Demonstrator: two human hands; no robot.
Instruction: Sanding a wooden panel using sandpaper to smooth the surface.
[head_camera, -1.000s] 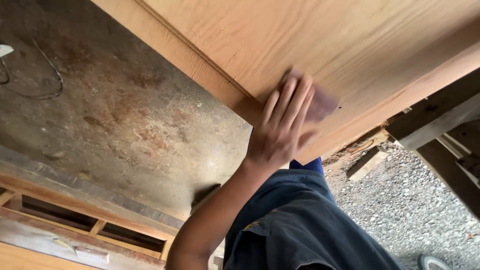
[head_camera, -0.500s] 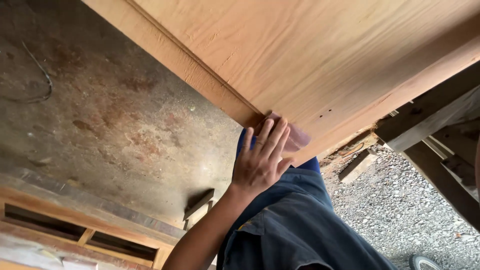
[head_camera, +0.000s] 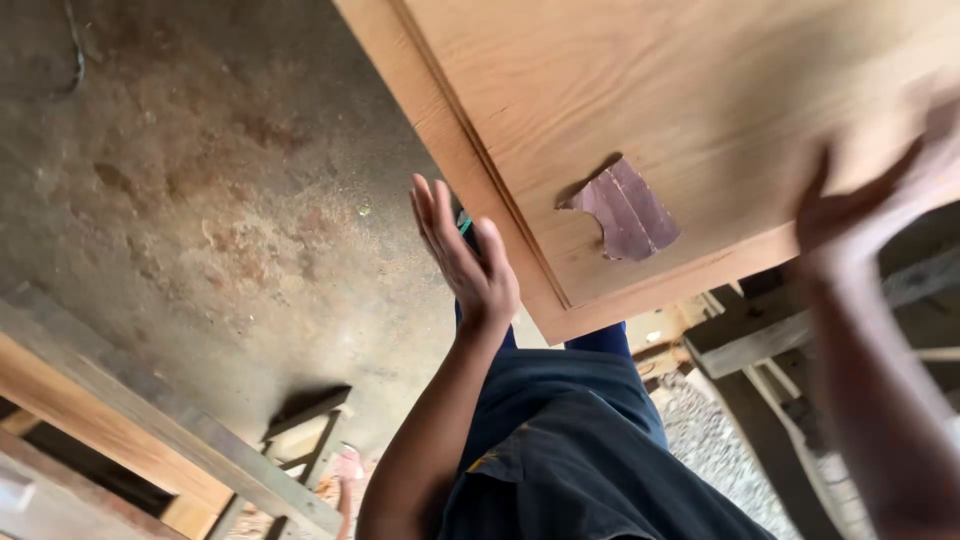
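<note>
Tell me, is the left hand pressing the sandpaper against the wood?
No: the left hand is open beside the panel's edge, apart from the sandpaper lying alone.

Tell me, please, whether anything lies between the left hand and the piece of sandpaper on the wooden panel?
Nothing visible does: the left hand is open beside the wooden panel edge, with only bare wood between it and the sandpaper.

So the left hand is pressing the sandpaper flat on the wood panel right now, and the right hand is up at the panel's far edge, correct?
Not quite. In the head view the left hand is open and off the sandpaper, which lies alone on the wood panel. The right hand is up at the panel's far edge, as you said.
</note>
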